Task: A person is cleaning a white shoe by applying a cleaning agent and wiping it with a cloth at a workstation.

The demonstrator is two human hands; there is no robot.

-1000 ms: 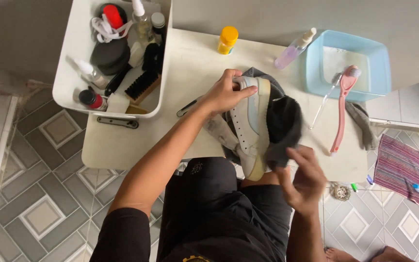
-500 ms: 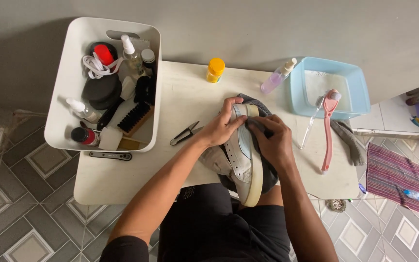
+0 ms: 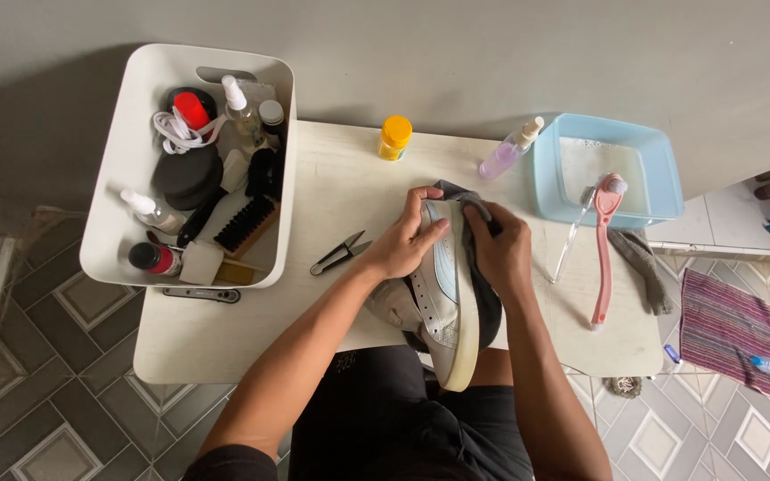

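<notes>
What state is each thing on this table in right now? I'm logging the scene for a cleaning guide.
White sneaker: on its side, sole facing right, held by both hands.
Dark cloth: pressed against the sneaker under the right hand.
Left hand: gripping the sneaker's toe end.
Blue basin: upright, pale liquid inside.
Pink brush: head resting on the basin rim.
Yellow-capped bottle: upright, capped.
Small snips: lying flat.

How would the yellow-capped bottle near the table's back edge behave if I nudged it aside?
The yellow-capped bottle stands upright and looks squat, so it would probably slide rather than tip. It seems small and plastic, likely light. If knocked over, its round body could roll on the table.
</notes>
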